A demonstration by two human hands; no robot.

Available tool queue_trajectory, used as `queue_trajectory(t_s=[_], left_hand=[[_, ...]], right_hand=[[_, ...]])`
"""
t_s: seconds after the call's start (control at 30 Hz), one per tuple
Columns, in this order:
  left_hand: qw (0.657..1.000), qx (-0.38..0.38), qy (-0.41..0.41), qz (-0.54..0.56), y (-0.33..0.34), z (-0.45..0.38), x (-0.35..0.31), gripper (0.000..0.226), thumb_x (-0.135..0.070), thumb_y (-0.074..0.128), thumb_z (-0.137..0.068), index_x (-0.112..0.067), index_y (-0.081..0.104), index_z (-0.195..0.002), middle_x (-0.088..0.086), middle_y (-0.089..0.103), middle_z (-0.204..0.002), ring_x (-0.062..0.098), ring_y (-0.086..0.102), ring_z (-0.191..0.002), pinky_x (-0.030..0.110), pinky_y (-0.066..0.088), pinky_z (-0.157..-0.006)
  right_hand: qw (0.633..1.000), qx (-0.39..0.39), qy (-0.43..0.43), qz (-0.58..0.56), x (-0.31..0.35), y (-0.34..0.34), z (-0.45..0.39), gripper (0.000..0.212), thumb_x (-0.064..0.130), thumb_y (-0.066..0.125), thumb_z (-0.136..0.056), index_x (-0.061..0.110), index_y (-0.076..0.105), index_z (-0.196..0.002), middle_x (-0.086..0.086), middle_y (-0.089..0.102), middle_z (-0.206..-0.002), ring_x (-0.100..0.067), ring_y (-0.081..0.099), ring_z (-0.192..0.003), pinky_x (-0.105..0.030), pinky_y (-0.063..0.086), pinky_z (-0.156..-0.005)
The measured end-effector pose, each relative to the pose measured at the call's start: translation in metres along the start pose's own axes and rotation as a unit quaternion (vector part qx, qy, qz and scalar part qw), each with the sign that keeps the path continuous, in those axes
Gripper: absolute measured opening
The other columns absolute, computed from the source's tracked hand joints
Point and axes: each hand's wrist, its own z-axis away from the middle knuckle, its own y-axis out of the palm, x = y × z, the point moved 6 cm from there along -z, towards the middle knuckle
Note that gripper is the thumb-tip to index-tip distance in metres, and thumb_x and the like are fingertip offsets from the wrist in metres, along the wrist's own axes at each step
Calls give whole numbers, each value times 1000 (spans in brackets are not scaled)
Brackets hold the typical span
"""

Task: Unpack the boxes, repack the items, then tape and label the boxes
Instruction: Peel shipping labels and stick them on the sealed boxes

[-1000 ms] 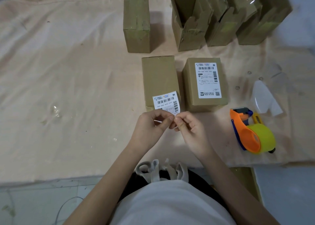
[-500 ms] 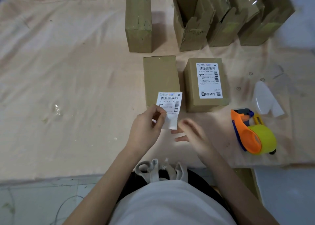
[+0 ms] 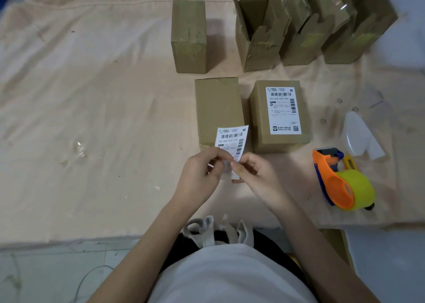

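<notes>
A beige cloth-covered desk (image 3: 92,119) carries everything. Far back, left of the rest, stands a closed brown cardboard box (image 3: 188,36). Nearer, the left hand (image 3: 202,174) pinches the lower part of a white printed shipping label with barcodes (image 3: 232,141), thumb and fingers curled on it. The label's top overlaps the near edge of a closed, unlabelled brown cardboard box (image 3: 218,109) lying flat. The right hand (image 3: 255,174) meets the left at the label's lower right edge, fingertips pinching it. Just beside the bare box lies a second closed brown box bearing a stuck-on white label (image 3: 279,116). Behind it stands a row of open brown cardboard boxes with raised flaps (image 3: 310,31). Further right, near the desk's front edge, rests an orange-and-blue tape dispenser with a yellow tape roll (image 3: 342,185), and just behind it lies a white translucent backing sheet (image 3: 358,137).
</notes>
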Motion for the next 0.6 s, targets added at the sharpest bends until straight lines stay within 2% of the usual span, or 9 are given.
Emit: queue_trajectory(t_s=[0.1, 0.17, 0.27, 0.37, 0.43, 0.6], left_hand=[[999, 12, -30, 30, 0, 1, 0, 21, -27, 46, -82, -19, 66, -84, -16, 66, -81, 3, 58, -73, 15, 43, -65], [996, 20, -50, 69, -1, 1, -1, 23, -36, 54, -83, -17, 66, -81, -11, 68, -82, 7, 60, -74, 20, 46, -66], [995, 21, -50, 82, -3, -2, -2, 20, -29, 72, -83, -11, 66, -76, -4, 68, -76, 6, 60, -68, 16, 44, -62], [993, 21, -50, 103, -5, -3, -2, 30, -36, 75, -71, -7, 67, -71, 4, 66, -71, 10, 56, -63, 19, 44, -59], [993, 29, -52, 103, -7, -3, -4, 27, -37, 74, -67, -11, 65, -66, 2, 64, -67, 9, 54, -60, 19, 42, -57], [995, 44, -62, 60, -11, -3, -1, 22, -33, 78, -68, -20, 62, -61, -8, 56, -54, 8, 44, -49, 18, 37, -52]], right_hand=[[1000, 2, -20, -9, 4, 0, 1, 18, 7, 60, -91, 10, 55, -74, 11, 64, -71, -2, 57, -69, -30, 56, -72], [999, 4, -32, -11, 7, 0, 2, 17, 11, 62, -89, 10, 55, -73, 13, 63, -67, -1, 55, -67, -28, 52, -70], [999, 12, -48, -13, 11, -1, 3, 17, 16, 67, -86, 12, 55, -73, 12, 62, -67, -4, 53, -66, -20, 44, -64], [998, 11, -58, -24, 14, -3, 6, 18, 25, 68, -79, 18, 55, -68, 13, 58, -63, -4, 47, -63, -15, 36, -59], [997, 16, -70, -27, 16, -3, 8, 18, 27, 68, -78, 22, 54, -66, 13, 58, -65, -6, 47, -65, -15, 36, -60], [997, 27, -70, -29, 16, 6, 13, 21, 17, 62, -81, 12, 47, -68, 21, 63, -63, 8, 52, -61, -9, 37, -59]])
